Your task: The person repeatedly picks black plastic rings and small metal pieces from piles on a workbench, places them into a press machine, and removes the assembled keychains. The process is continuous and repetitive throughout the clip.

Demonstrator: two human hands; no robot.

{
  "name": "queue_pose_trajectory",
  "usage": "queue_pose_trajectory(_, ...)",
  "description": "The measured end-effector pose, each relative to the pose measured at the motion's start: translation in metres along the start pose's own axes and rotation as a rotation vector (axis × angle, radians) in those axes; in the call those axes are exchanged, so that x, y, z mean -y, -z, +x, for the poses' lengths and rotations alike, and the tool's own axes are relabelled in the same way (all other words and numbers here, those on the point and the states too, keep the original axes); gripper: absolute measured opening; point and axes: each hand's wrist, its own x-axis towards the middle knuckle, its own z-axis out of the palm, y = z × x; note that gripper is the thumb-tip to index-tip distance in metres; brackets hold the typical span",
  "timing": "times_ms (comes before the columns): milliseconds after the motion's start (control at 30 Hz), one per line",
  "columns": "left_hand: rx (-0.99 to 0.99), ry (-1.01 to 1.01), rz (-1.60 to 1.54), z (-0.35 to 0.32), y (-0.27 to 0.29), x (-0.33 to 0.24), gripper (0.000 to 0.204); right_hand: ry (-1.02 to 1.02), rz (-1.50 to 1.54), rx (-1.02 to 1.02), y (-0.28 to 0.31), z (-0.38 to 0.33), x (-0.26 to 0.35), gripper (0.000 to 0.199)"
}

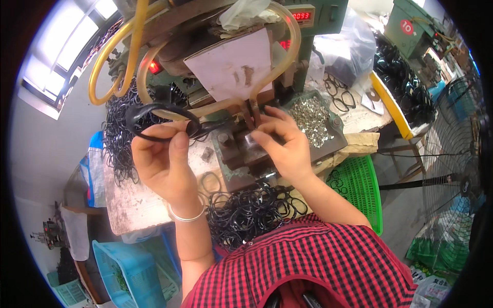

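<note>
L hand [164,159] is raised over the tabletop [128,200], thumb and fingers [177,138] pinched on a black elastic loop [159,120]. The loop arcs up and to the left of the hand, and its right end runs toward the machine's metal block [246,146].

R hand [285,143] sits at that block, fingers pressed together at the tips right by the small metal jig below the bent clear tube [287,46]. It prob. pinches a tiny metal piece or the loop's end there, but that spot is too small to tell which. The two hands are near each other, not touching.

Just right of the R hand is a shallow tray [336,141] of small silver metal clips [310,120]. A pile of black loops [251,210] lies on the tabletop's near edge between the forearms, and another heap [118,138] is behind the L hand. A silver bangle [186,216] is on the L wrist.

Yellowish hoses [110,61] curl at upper left of the green machine [318,31], which has a red digit display. A green plastic basket [362,185] hangs off the tabletop at right, blue crates [128,269] sit on the floor at lower left, and a wire fan [457,169] stands at far right. The person wears a red-and-black checked shirt [318,262].
</note>
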Motion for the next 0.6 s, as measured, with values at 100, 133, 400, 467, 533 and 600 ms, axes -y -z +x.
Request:
queue_pose_trajectory(100,0.034,-0.055,-0.014,0.0,0.004,0.005,0.016,-0.073,0.099,0.031,-0.001,-0.004,-0.01,0.015)
queue_pose_trajectory(133,0.037,-0.043,-0.02,0.0,0.003,0.004,0.015,-0.089,0.131,0.039,0.001,-0.003,-0.012,0.016)
queue_pose_trajectory(400,0.055,-0.001,-0.05,0.003,0.003,0.002,0.015,-0.263,0.369,0.092,0.0,0.006,-0.005,0.021)
queue_pose_trajectory(467,0.063,0.016,-0.068,0.002,0.004,0.0,0.017,-0.281,0.385,0.068,-0.002,0.005,-0.009,0.022)
queue_pose_trajectory(533,0.083,0.002,-0.074,0.004,0.004,-0.003,0.019,-0.359,0.418,0.075,-0.001,0.006,0.0,0.025)
queue_pose_trajectory(600,0.077,0.017,-0.032,0.003,0.006,-0.004,0.019,-0.43,0.445,0.112,0.004,0.007,0.009,0.027)
